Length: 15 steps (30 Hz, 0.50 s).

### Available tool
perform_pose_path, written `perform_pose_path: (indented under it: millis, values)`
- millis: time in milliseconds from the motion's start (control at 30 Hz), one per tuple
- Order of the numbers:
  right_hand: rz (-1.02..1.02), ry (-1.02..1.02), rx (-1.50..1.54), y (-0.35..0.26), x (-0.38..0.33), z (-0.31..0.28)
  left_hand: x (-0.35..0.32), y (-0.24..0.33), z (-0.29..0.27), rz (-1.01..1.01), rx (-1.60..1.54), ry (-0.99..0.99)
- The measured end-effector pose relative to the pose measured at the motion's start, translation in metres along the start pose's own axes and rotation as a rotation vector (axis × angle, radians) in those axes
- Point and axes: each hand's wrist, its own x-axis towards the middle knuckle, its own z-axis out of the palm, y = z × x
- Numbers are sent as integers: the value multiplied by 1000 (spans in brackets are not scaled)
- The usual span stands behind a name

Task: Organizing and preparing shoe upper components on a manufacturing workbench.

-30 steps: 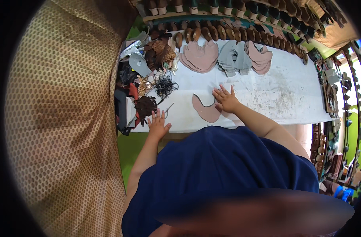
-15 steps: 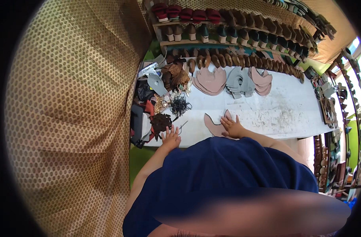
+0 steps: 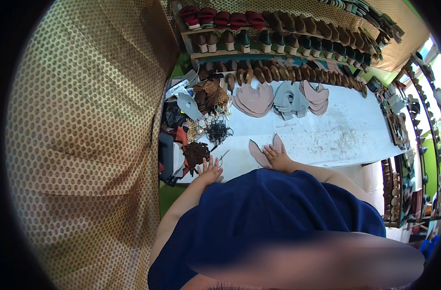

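Observation:
My right hand (image 3: pixel 277 157) lies flat, fingers outstretched, on a curved pink shoe-upper piece (image 3: pixel 257 153) at the table's near edge. Two pointed arms of the piece show beside the hand; the rest is under it or behind my blue shirt. At the near left of the table, my left hand (image 3: pixel 210 172) has its fingers spread and holds nothing I can see. Just beyond it is a heap of dark brown strips (image 3: pixel 196 152). A thin metal tool (image 3: pixel 224 155), too small to name, lies to its right.
Stacks of pink pieces (image 3: pixel 254 100) and grey pieces (image 3: pixel 290 100) lie along the back of the white table (image 3: pixel 322 137). Tangled black cord (image 3: pixel 218 130) and mixed scraps crowd its left end. Behind stand shelves of shoes (image 3: pixel 230 42). A patterned curtain (image 3: pixel 90 135) hangs at left.
My right hand has shifted slightly left on the pink piece, and its fingers now lie flatter and closer together. The left hand has barely moved. The view has tilted a little.

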Motion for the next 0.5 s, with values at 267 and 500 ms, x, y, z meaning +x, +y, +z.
perform_pose_path:
  millis: [267, 500]
  values:
    - [-28, 74, -6, -10, 13, 8, 5, -4, -1, 0, -39, -47]
    - [-30, 39, 44, -18, 17, -12, 6, -7, 2, 26, -47, -17]
